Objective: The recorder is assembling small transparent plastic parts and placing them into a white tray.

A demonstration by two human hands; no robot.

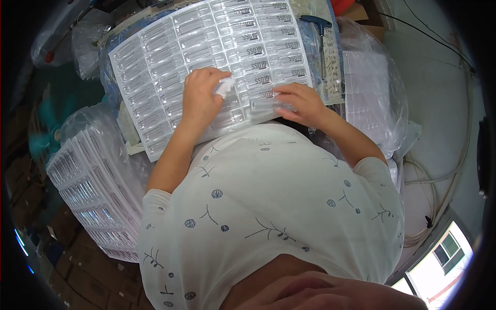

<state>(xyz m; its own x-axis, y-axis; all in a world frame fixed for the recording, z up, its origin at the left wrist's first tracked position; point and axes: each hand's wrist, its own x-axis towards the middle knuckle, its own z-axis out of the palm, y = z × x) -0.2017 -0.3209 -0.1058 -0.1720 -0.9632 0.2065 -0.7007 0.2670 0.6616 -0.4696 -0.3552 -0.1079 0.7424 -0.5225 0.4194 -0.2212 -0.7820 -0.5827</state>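
Across the work surface lies a large clear plastic tray [164,78] with rows of moulded compartments. Transparent tubes, several with dark printing, sit in its right-hand columns. Over the tray's middle, my left hand [200,99] pinches a crumpled white wipe [225,87] between thumb and fingers. At the near right corner, my right hand [302,106] has its fingers and thumb curled around the end of a clear plastic tube [264,105]. The tube lies low against the tray; its transparency makes its exact outline hard to see.
A blue-handled T-shaped hex key [316,21] lies beyond the tray's right side. Stacked clear trays [95,188] in plastic film stand at left, with another bagged stack [368,95] at right. Cardboard boxes [90,281] are at lower left. A cable [457,175] runs along the right.
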